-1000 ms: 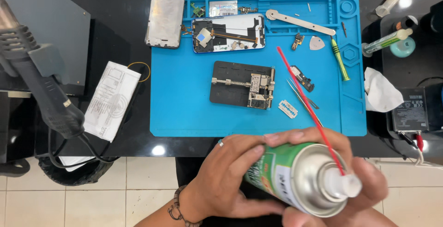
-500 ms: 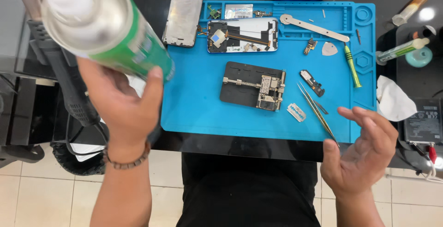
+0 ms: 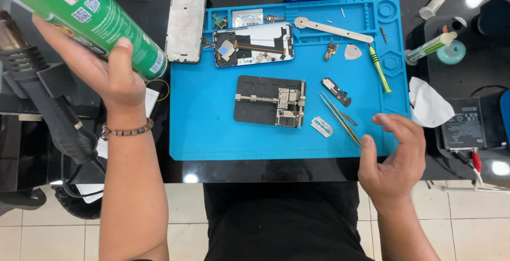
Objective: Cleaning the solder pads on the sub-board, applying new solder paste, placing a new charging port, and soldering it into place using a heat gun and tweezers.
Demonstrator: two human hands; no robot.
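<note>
Your left hand (image 3: 109, 78) fingers clench a green spray can (image 3: 87, 19) bearing white label patches; your right hand (image 3: 393, 157), released, hovers just beside the tweezers (image 3: 340, 118).

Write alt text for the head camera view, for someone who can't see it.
The left hand holds a green spray can up beside a blue work mat; the right hand hovers open near tweezers. A circuit board in a holder lies mid-mat.
</note>
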